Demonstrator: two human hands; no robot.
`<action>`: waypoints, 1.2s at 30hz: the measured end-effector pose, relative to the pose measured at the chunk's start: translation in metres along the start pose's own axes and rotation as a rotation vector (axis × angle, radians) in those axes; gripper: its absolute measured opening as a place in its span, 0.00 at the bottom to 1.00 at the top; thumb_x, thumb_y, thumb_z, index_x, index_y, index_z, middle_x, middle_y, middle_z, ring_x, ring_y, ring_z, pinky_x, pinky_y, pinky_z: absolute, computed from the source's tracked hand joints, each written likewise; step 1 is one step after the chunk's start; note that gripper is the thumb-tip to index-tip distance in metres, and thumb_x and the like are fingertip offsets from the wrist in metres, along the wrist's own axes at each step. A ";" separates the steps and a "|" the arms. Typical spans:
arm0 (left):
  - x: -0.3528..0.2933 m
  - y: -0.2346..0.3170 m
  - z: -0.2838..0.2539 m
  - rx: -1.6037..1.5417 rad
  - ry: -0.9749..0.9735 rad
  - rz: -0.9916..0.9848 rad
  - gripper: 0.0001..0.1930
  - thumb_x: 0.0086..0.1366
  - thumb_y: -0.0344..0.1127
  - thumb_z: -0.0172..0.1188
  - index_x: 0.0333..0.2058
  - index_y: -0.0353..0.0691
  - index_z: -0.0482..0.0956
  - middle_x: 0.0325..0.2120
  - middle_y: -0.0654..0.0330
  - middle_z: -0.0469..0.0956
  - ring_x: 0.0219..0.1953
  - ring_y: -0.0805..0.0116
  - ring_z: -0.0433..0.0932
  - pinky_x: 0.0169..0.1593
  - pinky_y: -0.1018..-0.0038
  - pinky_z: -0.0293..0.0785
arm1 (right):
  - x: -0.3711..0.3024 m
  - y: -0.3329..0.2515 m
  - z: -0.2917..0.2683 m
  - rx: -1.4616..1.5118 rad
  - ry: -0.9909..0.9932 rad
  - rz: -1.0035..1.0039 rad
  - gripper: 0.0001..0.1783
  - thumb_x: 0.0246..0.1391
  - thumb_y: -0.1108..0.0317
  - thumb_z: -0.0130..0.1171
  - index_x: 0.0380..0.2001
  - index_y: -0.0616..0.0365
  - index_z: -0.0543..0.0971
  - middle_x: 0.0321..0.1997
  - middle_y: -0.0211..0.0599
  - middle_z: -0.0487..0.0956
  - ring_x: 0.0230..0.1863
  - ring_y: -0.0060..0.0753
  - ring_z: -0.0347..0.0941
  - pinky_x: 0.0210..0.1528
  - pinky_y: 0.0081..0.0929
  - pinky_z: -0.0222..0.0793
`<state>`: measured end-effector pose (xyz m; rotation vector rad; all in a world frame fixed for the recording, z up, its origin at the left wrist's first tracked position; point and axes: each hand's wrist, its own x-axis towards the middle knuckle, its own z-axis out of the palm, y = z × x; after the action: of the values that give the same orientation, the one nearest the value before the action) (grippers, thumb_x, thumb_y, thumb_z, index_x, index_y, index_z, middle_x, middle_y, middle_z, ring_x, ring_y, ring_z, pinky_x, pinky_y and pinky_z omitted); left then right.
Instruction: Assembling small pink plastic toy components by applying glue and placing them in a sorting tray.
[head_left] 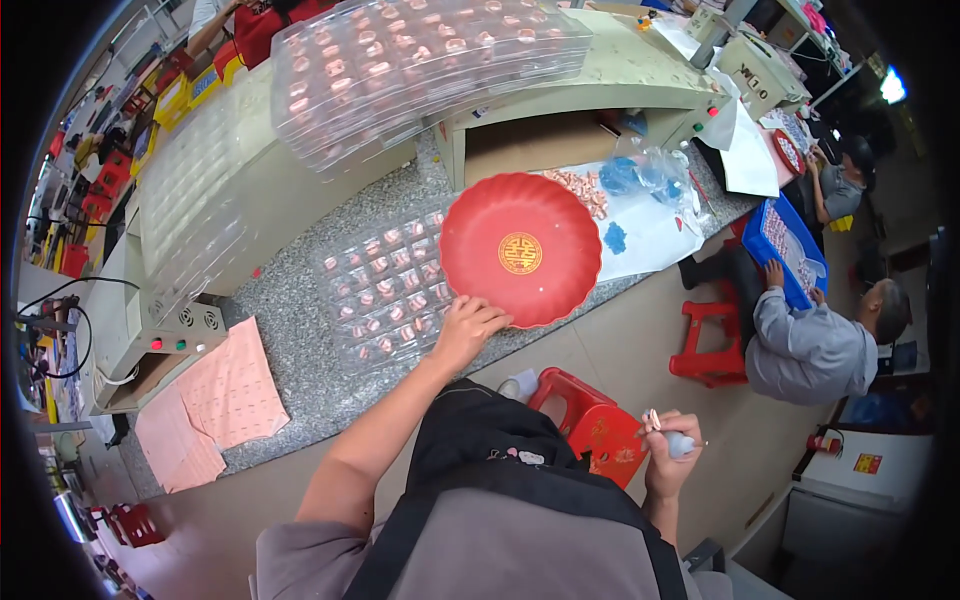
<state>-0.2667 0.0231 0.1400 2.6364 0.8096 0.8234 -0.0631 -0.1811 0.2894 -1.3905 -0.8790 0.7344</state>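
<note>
A round red scalloped tray [478, 240] with a gold emblem in its middle tilts over the edge of the speckled counter. My left hand [470, 328] grips its near rim, fingers laid over the edge. Partly covered by the tray is a clear compartment tray [385, 285] with small pink-and-white pieces in its pockets. Off to the right, away from the counter, my right hand [668, 455] is closed around a small pale grey bulb-shaped bottle [680, 444] with a thin tip. A small pink-and-white piece [653, 420] shows at the fingertips of that same hand.
Stacked clear trays of pink pieces [420, 70] stand on the machine ahead. Loose pink pieces [580, 190] and blue bits [614, 238] lie on white paper. Pink cloths [225, 390] are at left. Red stools [705, 340] and a seated person [810, 330] with a blue tray [785, 250] are at right.
</note>
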 end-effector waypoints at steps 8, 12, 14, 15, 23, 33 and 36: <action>0.118 -0.055 0.074 -0.036 0.017 0.007 0.13 0.44 0.28 0.49 0.31 0.45 0.76 0.29 0.67 0.75 0.33 0.72 0.68 0.39 0.74 0.59 | 0.099 0.014 -0.010 0.001 0.010 0.057 0.08 0.39 0.76 0.52 0.23 0.62 0.64 0.23 0.42 0.69 0.19 0.25 0.65 0.21 0.15 0.61; 0.214 -0.108 0.117 0.068 0.131 0.026 0.13 0.44 0.29 0.48 0.30 0.45 0.76 0.29 0.67 0.75 0.33 0.73 0.68 0.38 0.74 0.59 | 0.126 0.009 -0.026 -0.052 0.011 0.030 0.08 0.39 0.76 0.52 0.23 0.62 0.64 0.22 0.42 0.69 0.19 0.25 0.65 0.20 0.16 0.61; 0.243 -0.126 0.131 0.136 -0.115 -0.182 0.16 0.45 0.30 0.48 0.36 0.45 0.74 0.36 0.61 0.73 0.40 0.68 0.67 0.44 0.71 0.59 | 0.139 0.011 -0.035 -0.035 -0.002 0.026 0.08 0.39 0.77 0.53 0.23 0.62 0.65 0.22 0.42 0.69 0.20 0.25 0.66 0.22 0.16 0.62; 0.248 -0.130 0.138 0.141 -0.093 -0.198 0.16 0.45 0.30 0.48 0.36 0.45 0.74 0.36 0.61 0.73 0.40 0.68 0.67 0.44 0.71 0.59 | 0.146 0.013 -0.040 -0.010 -0.018 0.040 0.08 0.38 0.78 0.53 0.23 0.63 0.65 0.22 0.42 0.69 0.20 0.25 0.66 0.24 0.17 0.63; 0.177 0.033 0.158 -0.106 0.223 -0.375 0.24 0.45 0.26 0.53 0.45 0.47 0.66 0.44 0.56 0.65 0.46 0.54 0.62 0.49 0.64 0.57 | 0.265 0.105 -0.113 0.127 -0.468 0.147 0.07 0.37 0.81 0.54 0.22 0.64 0.67 0.22 0.42 0.71 0.23 0.27 0.68 0.28 0.20 0.66; -0.281 0.242 0.500 -0.082 -0.417 -1.709 0.25 0.54 0.40 0.45 0.51 0.43 0.54 0.51 0.53 0.56 0.52 0.56 0.56 0.52 0.64 0.53 | 0.253 0.195 -0.102 0.146 -0.880 0.304 0.07 0.38 0.79 0.56 0.22 0.64 0.69 0.23 0.42 0.72 0.25 0.29 0.70 0.29 0.23 0.67; -0.339 0.246 0.600 -0.082 0.164 -1.265 0.27 0.54 0.43 0.43 0.53 0.44 0.51 0.53 0.56 0.52 0.53 0.57 0.53 0.53 0.65 0.51 | 0.268 0.203 -0.096 0.073 -0.928 0.272 0.07 0.38 0.78 0.57 0.22 0.64 0.69 0.23 0.42 0.72 0.25 0.30 0.70 0.30 0.23 0.67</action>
<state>-0.0392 -0.4209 -0.3949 1.4367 2.0286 0.6160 0.1679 0.0135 0.1135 -1.0861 -1.3544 1.6691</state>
